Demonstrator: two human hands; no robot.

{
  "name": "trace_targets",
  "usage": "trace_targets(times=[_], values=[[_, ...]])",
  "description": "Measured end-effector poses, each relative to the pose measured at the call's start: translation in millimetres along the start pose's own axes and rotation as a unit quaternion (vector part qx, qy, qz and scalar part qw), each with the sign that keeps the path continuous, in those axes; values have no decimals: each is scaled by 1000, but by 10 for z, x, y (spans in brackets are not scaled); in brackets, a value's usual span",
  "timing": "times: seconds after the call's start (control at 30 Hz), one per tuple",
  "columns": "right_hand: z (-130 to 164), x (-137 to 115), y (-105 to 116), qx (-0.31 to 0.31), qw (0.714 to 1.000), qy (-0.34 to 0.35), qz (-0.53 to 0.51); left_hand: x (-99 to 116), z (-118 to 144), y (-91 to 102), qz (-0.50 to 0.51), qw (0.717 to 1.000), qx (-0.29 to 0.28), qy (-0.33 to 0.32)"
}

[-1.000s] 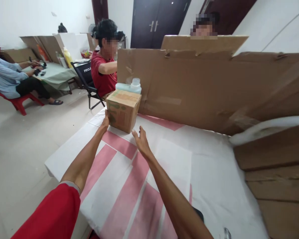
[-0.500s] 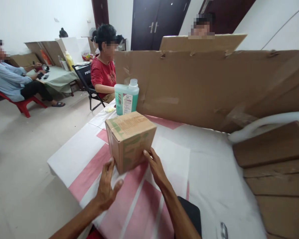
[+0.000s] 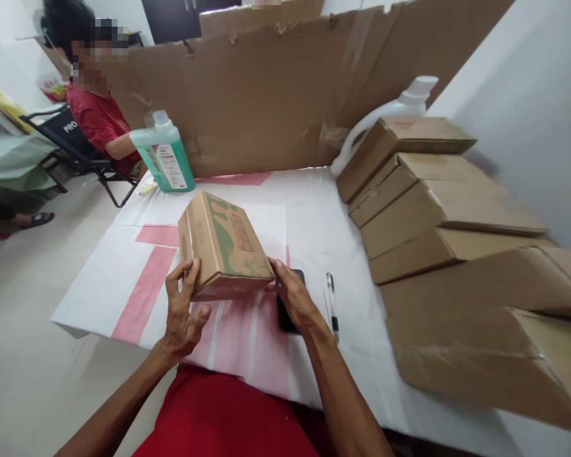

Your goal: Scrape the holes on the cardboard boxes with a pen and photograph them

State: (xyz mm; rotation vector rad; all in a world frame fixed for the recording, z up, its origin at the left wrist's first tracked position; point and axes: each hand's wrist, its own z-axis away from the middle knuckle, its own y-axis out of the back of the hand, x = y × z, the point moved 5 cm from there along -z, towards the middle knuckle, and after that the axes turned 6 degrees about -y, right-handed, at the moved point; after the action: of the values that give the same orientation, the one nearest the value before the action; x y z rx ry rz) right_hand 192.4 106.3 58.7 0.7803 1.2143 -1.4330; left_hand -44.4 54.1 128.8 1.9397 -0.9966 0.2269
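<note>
A small cardboard box with green printing is tilted between my two hands, over the near part of the table. My left hand has its fingers against the box's left near edge, its thumb standing apart. On the other side, the fingers of my right hand grip the right near corner; some fingertips are hidden. Beneath my right hand lies a flat black phone-like object, partly covered. A pen is just right of it on the white and pink tablecloth.
A jug of green liquid stands at the back left. A row of cardboard boxes lines the right side, with a white jug behind. A tall cardboard partition borders the far edge. A person in red sits beyond it.
The view has swung right and down, showing more of the box row. The box has come nearer my body and turned, so its green-printed face points up. Both hands stay at it.
</note>
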Motion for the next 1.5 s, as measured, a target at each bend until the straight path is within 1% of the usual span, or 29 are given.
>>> trace_targets(times=[0.07,0.13,0.2,0.27,0.33,0.4,0.5,0.6,0.67,0.77,0.83,0.9,0.97,1.07,1.17,1.27,1.3,1.37,1.43,1.5], values=[[112,102,-4,-15,999,4,-35,3,-22,-40,4,1000,-13,-1],[204,214,-57,-41,997,3,-69,5,-4,-82,-2,1000,-30,-2],[261,315,-134,-54,996,8,-73,3,26,-101,-6,999,-37,1],[273,378,-185,-32,998,23,-52,11,39,-91,-5,999,-40,1],[254,382,-181,8,999,37,-27,44,19,-46,-3,999,-45,-3],[229,319,-119,45,998,43,-1,112,-32,32,-5,999,-45,-20],[234,117,31,81,994,58,51,262,-125,166,-5,998,-31,-62],[306,-101,156,95,991,77,59,415,-209,252,-9,995,-16,-100],[367,-201,200,100,991,75,50,491,-269,286,-20,993,-8,-116],[443,-319,226,108,990,74,53,535,-389,341,-39,991,18,-129],[460,-403,231,111,988,84,63,504,-485,368,-43,990,33,-127],[440,-483,233,114,986,95,76,411,-584,368,-33,994,37,-102],[386,-540,221,110,985,102,88,272,-668,342,-18,997,37,-59],[280,-570,158,89,983,126,103,47,-743,290,4,999,49,-1],[165,-496,39,47,983,149,95,-169,-757,223,42,997,62,28],[24,-359,-96,-5,987,150,55,-374,-731,98,93,992,52,60],[-23,-324,-129,-12,988,150,46,-434,-716,41,118,989,45,79],[-101,-289,-165,-6,988,151,43,-520,-675,-84,180,975,23,130],[-135,-273,-187,-1,989,133,61,-537,-612,-186,242,954,-1,179],[-98,-251,-174,20,990,100,95,-499,-511,-235,281,933,-24,224]])
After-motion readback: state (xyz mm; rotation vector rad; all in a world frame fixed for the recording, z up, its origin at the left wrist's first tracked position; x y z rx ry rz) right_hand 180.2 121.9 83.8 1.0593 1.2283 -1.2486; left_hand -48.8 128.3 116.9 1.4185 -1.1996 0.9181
